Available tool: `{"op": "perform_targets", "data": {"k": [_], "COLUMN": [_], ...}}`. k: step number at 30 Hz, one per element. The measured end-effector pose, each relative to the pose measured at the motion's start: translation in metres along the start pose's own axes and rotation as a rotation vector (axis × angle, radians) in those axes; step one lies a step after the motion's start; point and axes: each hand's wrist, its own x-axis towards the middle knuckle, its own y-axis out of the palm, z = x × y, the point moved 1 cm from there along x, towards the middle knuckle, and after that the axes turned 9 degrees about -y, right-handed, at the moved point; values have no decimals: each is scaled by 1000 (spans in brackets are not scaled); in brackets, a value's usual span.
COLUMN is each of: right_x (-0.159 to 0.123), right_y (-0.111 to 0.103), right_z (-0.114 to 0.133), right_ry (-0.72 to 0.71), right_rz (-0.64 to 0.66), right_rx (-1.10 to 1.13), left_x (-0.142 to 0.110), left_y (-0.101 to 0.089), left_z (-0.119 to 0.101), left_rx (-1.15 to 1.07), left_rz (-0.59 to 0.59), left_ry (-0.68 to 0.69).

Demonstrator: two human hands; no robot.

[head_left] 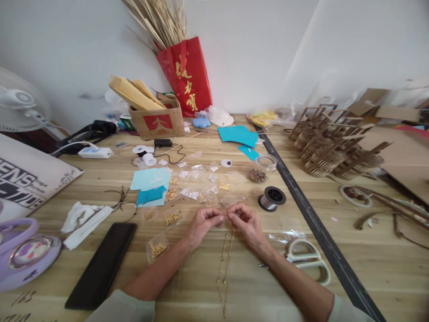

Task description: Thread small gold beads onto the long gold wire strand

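My left hand [208, 221] and my right hand [245, 221] meet over the middle of the wooden table, fingertips pinched close together. A thin gold chain [224, 268] hangs from the fingers of my right hand and trails down toward the front edge. Whatever sits between my left thumb and forefinger is too small to make out. Small bags of gold beads [172, 218] lie just left of my hands, with another bag of gold pieces [157, 248] nearer me. Clear bags of silvery findings [189, 193] are spread beyond my fingers.
A spool of wire [272, 198] and a jar of brown beads [258, 175] stand to the right. White-handled scissors [308, 259] lie beside my right forearm. A black phone [102, 264] rests at left, near blue cards [151, 195]. Woven baskets [335, 147] fill the far right.
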Motion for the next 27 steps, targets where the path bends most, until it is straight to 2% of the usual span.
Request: {"op": "perform_targets", "data": {"k": [18,27], "right_x": [0,0], "right_y": [1,2], "right_z": [1,3], "right_ry": [2,25], "right_rz": [5,48], "right_rx": [20,2], "left_x": [0,-1], "left_y": [1,0], "left_z": [-2,-1], "left_rx": [85,118], "left_rz": [-45,-51], "left_ry": [23,45]}}
